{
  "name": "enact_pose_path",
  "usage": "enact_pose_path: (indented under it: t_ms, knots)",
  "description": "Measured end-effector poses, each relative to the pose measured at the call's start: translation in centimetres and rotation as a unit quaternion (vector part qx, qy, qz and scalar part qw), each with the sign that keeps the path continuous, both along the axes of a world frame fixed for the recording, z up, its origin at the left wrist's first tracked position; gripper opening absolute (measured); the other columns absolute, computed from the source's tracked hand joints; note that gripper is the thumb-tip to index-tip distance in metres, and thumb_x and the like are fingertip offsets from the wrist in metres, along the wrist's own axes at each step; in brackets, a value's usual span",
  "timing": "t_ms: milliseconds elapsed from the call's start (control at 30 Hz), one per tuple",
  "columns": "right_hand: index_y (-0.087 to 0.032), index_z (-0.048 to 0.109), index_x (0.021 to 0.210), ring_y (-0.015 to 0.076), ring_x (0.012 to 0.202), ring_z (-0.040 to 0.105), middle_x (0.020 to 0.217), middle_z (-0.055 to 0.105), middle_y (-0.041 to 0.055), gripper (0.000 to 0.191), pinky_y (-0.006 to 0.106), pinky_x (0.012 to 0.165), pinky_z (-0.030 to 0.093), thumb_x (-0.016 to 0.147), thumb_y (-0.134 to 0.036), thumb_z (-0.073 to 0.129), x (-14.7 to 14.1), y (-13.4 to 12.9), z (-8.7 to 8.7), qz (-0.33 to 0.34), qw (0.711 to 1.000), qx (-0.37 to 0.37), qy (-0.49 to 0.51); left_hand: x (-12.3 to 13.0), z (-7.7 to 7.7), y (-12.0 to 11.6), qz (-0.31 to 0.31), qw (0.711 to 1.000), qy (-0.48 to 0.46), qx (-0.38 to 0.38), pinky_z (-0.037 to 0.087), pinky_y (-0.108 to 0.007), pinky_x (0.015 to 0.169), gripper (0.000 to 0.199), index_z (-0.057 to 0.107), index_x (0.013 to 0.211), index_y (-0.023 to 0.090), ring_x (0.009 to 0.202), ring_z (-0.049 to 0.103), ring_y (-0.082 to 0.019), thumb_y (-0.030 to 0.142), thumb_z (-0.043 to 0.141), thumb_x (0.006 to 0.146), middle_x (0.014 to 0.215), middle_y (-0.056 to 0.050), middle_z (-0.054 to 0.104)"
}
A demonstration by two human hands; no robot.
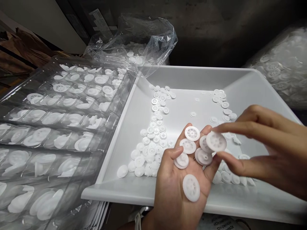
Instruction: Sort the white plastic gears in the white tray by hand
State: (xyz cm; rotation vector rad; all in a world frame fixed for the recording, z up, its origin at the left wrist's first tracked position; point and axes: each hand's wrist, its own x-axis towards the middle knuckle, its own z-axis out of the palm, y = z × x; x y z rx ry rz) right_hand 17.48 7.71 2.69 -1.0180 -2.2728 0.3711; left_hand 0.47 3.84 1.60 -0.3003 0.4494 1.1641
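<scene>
Palm up over the front edge of a white bin (124, 193), my left hand (182, 179) holds several white plastic gears (191, 187) on its palm and fingers. My right hand (254, 147) pinches one white gear (216, 141) between thumb and index finger, just above the left fingertips. Many more white gears (150, 156) lie in the bin, piled along its left side, with others at the right partly hidden behind my right hand.
On the left, clear compartment trays (54, 118) hold white parts. An open clear plastic bag (153, 48) with white pieces stands behind the bin. Another full bag (285, 67) of white gears is at the back right.
</scene>
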Motion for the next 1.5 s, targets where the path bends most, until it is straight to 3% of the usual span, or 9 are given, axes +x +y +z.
enact_pose_path:
  t_ms: [100,200,533,767,1000,1133,1233,1367,1500]
  knots:
    - [-0.021,0.065,0.114,0.0169,0.072,0.051,0.087,0.051,0.0037,0.024,0.033,0.062,0.044,0.096,-0.037,0.069,0.7,1.1,0.5,-0.011,0.999,0.022,-0.036,-0.1,0.1,-0.1,0.005,1.000,-0.005,0.010,0.053,-0.042,0.108,0.059,0.043,0.151,0.015,0.130,0.062,-0.028,0.025,0.051,0.094,0.132,-0.016,0.070]
    - [-0.022,0.065,0.116,0.0168,0.073,0.051,0.089,0.051,0.0035,0.026,0.033,0.061,0.042,0.097,-0.040,0.068,1.0,1.6,0.5,0.000,0.999,-0.005,-0.046,-0.2,0.1,-0.3,0.006,1.000,-0.016,0.009,0.056,-0.039,0.104,0.059,0.042,0.152,0.016,0.128,0.063,-0.027,0.024,0.052,0.094,0.132,-0.016,0.069]
    - [-0.019,0.066,0.117,0.0135,0.072,0.050,0.088,0.048,0.0030,0.025,0.029,0.058,0.040,0.099,-0.038,0.065,0.5,0.7,0.5,0.013,0.999,-0.026,-0.045,-0.2,-0.1,-0.2,0.003,0.999,-0.036,0.012,0.056,-0.043,0.106,0.065,0.035,0.157,0.017,0.129,0.062,-0.030,0.023,0.050,0.094,0.137,-0.017,0.067]
    - [-0.020,0.066,0.114,0.0140,0.069,0.049,0.088,0.050,0.0033,0.026,0.031,0.056,0.037,0.099,-0.040,0.067,0.9,0.8,0.8,-0.009,0.998,0.018,-0.054,-0.6,0.1,-0.3,0.004,0.999,-0.037,0.009,0.058,-0.040,0.101,0.064,0.032,0.158,0.019,0.125,0.066,-0.025,0.024,0.046,0.096,0.132,-0.014,0.070]
    - [-0.020,0.067,0.117,0.0151,0.073,0.051,0.088,0.050,0.0024,0.024,0.030,0.059,0.041,0.099,-0.036,0.065,0.9,1.1,0.8,-0.001,0.998,-0.012,-0.054,-0.7,0.1,0.0,-0.016,0.999,-0.032,-0.020,0.051,-0.046,0.111,0.065,0.035,0.157,0.022,0.130,0.062,-0.026,0.027,0.047,0.093,0.136,-0.009,0.068]
    - [-0.018,0.064,0.124,0.0118,0.076,0.051,0.092,0.050,0.0021,0.028,0.026,0.060,0.042,0.100,-0.031,0.066,0.9,0.5,1.2,0.024,0.998,0.023,-0.062,-0.6,0.0,-0.1,-0.013,1.000,-0.023,-0.010,0.047,-0.047,0.114,0.062,0.040,0.155,0.026,0.130,0.062,-0.026,0.028,0.045,0.093,0.136,-0.008,0.068]
    - [-0.016,0.061,0.128,0.0118,0.072,0.048,0.091,0.048,0.0022,0.026,0.028,0.059,0.039,0.102,-0.018,0.057,0.5,-0.4,1.4,0.090,0.987,0.072,-0.116,-0.5,0.0,-0.1,-0.013,1.000,-0.009,-0.004,0.043,-0.046,0.117,0.063,0.040,0.154,0.023,0.129,0.063,-0.027,0.028,0.045,0.092,0.133,-0.010,0.069]
    - [-0.014,0.061,0.106,0.0192,0.077,0.048,0.101,0.051,0.0094,0.025,0.038,0.061,0.037,0.106,-0.017,0.036,-0.3,-1.5,1.7,0.165,0.961,0.117,-0.187,-0.5,0.0,0.0,-0.032,0.999,0.011,-0.019,0.040,-0.046,0.119,0.063,0.041,0.154,0.025,0.131,0.061,-0.027,0.030,0.045,0.092,0.135,-0.009,0.068]
    - [-0.018,0.053,0.088,0.0226,0.081,0.048,0.108,0.053,0.0102,0.016,0.044,0.071,0.037,0.099,-0.009,0.046,-0.8,-1.8,1.7,0.169,0.954,0.143,-0.203,-0.4,0.1,0.2,-0.041,0.999,0.008,-0.011,0.040,-0.046,0.119,0.062,0.045,0.152,0.022,0.130,0.062,-0.028,0.030,0.045,0.091,0.131,-0.010,0.069]
